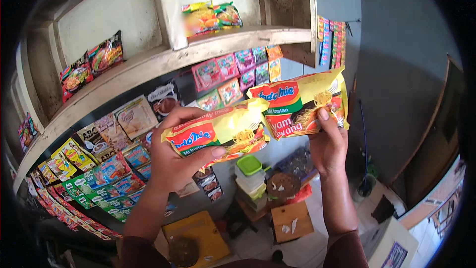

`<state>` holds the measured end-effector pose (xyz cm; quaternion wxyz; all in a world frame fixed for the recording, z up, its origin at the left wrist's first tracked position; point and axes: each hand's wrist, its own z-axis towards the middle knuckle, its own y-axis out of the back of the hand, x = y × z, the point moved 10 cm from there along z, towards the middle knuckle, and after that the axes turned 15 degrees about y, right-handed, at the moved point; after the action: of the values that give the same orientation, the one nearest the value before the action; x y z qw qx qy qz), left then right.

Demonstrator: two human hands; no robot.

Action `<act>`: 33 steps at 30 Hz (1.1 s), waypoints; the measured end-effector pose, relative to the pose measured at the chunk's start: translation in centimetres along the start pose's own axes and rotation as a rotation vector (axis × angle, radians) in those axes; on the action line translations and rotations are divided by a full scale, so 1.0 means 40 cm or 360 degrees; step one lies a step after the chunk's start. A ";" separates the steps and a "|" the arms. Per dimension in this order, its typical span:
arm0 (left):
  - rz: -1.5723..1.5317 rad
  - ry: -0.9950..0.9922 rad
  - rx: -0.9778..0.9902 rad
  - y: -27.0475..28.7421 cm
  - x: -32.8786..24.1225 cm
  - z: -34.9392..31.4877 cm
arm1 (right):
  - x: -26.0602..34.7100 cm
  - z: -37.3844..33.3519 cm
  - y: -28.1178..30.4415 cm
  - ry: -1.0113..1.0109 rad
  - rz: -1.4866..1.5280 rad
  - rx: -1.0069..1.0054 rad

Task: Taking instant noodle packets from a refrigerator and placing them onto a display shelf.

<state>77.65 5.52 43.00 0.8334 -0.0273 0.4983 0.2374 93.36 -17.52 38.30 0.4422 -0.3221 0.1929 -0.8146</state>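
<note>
My left hand is closed around a yellow packet of instant noodles, thumb across its front. A second yellow instant noodle packet is pinched in my right hand, its thumb over the lower right part. Both packets are held up side by side with their printed fronts toward me, and their inner edges meet or overlap. Above and beyond them runs a whitish wooden shelf. Bright noodle packets stand in its middle compartment, and dark noodle packets lean in the left one.
Strips of hanging sachets cover the wall below the shelf at left. Lower down are stacked plastic containers, a wooden stool and a yellow wooden surface. A white box-like unit stands at lower right.
</note>
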 end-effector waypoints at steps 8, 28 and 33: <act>0.0475 -0.0416 -0.0323 -0.141 -0.251 0.206 | 0.043 0.359 0.044 0.0192 -0.0049 0.0298; 0.2003 -0.0085 -0.0474 -0.200 -0.270 0.994 | 0.052 0.776 -0.002 0.0922 -0.0778 0.0774; 0.2401 -0.0020 -0.0441 -0.238 -0.158 1.135 | -0.003 0.787 -0.067 0.1018 -0.1027 0.0917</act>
<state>116.32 7.58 69.30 0.4375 0.2173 0.3430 0.8023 113.70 -16.91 62.45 0.1591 0.0334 -0.0221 -0.9865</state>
